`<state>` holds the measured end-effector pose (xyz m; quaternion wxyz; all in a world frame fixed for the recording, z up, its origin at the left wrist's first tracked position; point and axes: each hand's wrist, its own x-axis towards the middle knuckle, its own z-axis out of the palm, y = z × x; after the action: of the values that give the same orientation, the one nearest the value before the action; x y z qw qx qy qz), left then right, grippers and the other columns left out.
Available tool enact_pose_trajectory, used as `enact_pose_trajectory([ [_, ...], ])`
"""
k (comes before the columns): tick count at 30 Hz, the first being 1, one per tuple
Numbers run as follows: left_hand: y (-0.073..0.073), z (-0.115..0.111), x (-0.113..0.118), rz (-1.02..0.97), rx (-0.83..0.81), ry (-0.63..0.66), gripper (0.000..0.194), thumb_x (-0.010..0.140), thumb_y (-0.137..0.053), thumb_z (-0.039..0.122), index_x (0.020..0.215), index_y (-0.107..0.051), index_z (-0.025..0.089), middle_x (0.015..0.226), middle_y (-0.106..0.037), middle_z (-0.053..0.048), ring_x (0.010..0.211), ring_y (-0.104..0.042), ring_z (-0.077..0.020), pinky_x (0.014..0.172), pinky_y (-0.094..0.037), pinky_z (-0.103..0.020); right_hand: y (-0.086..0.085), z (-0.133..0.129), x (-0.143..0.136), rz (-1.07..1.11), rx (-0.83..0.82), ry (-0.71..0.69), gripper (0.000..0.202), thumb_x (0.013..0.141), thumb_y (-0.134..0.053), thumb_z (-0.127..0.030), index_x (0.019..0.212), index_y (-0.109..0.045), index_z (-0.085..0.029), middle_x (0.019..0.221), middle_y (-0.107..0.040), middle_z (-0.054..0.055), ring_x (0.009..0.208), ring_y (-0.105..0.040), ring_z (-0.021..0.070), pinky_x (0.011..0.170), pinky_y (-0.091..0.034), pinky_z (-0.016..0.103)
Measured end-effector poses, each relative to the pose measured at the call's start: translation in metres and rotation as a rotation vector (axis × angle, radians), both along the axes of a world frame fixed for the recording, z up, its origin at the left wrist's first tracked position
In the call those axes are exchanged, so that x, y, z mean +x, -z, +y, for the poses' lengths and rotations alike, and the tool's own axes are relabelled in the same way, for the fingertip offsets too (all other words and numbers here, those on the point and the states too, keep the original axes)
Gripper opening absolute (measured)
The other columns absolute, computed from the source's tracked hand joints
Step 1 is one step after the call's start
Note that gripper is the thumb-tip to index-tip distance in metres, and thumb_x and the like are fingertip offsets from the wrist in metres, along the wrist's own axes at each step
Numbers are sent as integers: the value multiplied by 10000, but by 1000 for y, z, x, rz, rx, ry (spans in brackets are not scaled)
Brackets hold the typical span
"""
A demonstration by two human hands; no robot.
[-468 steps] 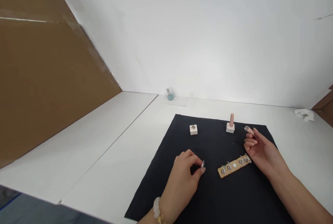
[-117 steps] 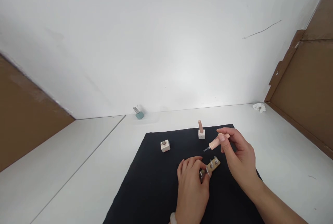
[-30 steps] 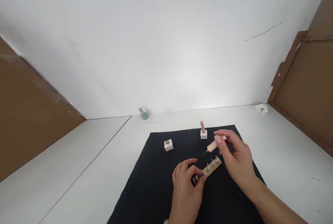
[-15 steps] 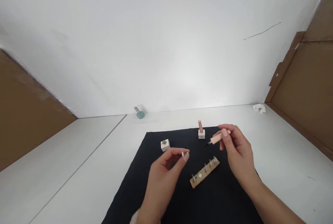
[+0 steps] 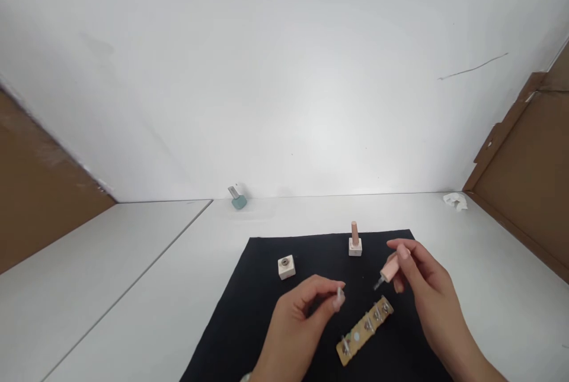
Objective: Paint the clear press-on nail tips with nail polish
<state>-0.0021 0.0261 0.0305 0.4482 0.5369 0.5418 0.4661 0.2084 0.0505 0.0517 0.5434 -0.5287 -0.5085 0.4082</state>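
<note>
My left hand [image 5: 302,320] pinches a small clear nail tip [image 5: 340,295] between thumb and forefinger, above the black cloth. In my right hand [image 5: 427,281] is a nail polish brush [image 5: 390,268] by its pink handle, bristles pointing down and left towards the nail tip, with a gap between them. Below both hands lies a tan strip [image 5: 362,331] carrying several clear nail tips on small metal stands. The uncapped white polish bottle [image 5: 287,267] stands on the cloth behind my left hand. Farther back sits a capped white bottle [image 5: 354,246] with a pink cap.
The black cloth [image 5: 240,311] covers the middle of the white table [image 5: 146,287]. A teal polish bottle [image 5: 239,201] lies tilted near the back wall. Crumpled white tissue [image 5: 456,200] rests at the back right. Brown cardboard panels [image 5: 528,192] border both sides.
The view has shifted, so the scene sits lower and slightly right. My left hand has moved right, bringing the nail tip a little closer to the brush. Both hands keep their holds.
</note>
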Motion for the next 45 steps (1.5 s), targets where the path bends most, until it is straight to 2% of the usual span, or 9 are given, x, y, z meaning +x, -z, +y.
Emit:
enact_pose_trajectory([
  [4, 12, -7, -3, 67, 87, 56, 76, 850, -726, 223, 806, -779, 253, 810, -793, 18, 779, -743, -184, 739, -574, -224, 6, -17, -9, -175, 256, -14, 230, 1025, -592, -462, 1079, -726, -282, 718, -719, -12, 529, -603, 131, 518, -527, 208],
  [10, 14, -12, -1, 86, 222, 158, 204, 864, -675, 81, 807, -757, 259, 822, -786, 35, 750, -753, -143, 711, -566, -172, 4, -29, -12, -355, 515, -114, 146, 1039, -599, -363, 1141, -696, -326, 762, -761, -39, 562, -704, 106, 529, -560, 141],
  [13, 14, -14, 0, 87, 291, 201, 258, 867, -644, 34, 842, -758, 264, 845, -788, 26, 746, -755, -137, 713, -568, -171, 1, -25, -10, -500, 506, -105, 138, 1047, -582, -344, 1151, -667, -311, 775, -781, -47, 602, -743, 110, 602, -600, 142],
  [19, 17, -18, 1, 114, 375, 227, 311, 871, -598, -11, 894, -737, 266, 882, -783, 17, 771, -758, -128, 728, -566, -161, -10, -21, -11, -626, 514, 80, 112, 1057, -555, -359, 1079, -645, -296, 735, -796, -78, 596, -760, 101, 681, -622, 129],
  [24, 15, -19, -2, 207, 399, 256, 277, 908, -586, 5, 905, -717, 249, 909, -774, -3, 792, -759, -134, 736, -570, -171, -14, -22, -14, -641, 562, -33, 153, 1066, -541, -386, 1050, -660, -291, 683, -760, -97, 581, -756, 77, 646, -603, 97],
  [32, 10, -20, -2, 235, 429, 263, 290, 920, -554, -8, 920, -699, 244, 915, -766, 0, 788, -750, -119, 741, -566, -157, -6, -21, -11, -673, 541, 39, 149, 1058, -556, -393, 1069, -665, -292, 724, -792, -80, 604, -775, 111, 697, -635, 155],
  [36, 9, -22, -2, 232, 408, 257, 283, 923, -558, 2, 923, -702, 245, 925, -765, -1, 802, -749, -126, 743, -565, -168, -13, -19, -13, -733, 617, -16, 185, 1069, -534, -408, 1033, -663, -280, 693, -790, -74, 557, -763, 113, 637, -631, 162],
  [41, 10, -21, 0, 230, 344, 240, 265, 914, -549, 30, 893, -704, 243, 894, -765, 3, 788, -744, -146, 722, -562, -203, -10, -18, -10, -715, 492, 136, 152, 1034, -575, -407, 1036, -683, -300, 728, -808, -39, 591, -783, 186, 604, -652, 249],
  [45, 13, -7, 3, 264, 120, 71, 217, 858, -639, 31, 813, -705, 233, 839, -746, 3, 816, -726, -192, 762, -568, -284, -4, -22, -3, -739, 425, 160, 201, 998, -595, -485, 1035, -714, -328, 718, -802, -28, 524, -750, 199, 398, -548, 271],
])
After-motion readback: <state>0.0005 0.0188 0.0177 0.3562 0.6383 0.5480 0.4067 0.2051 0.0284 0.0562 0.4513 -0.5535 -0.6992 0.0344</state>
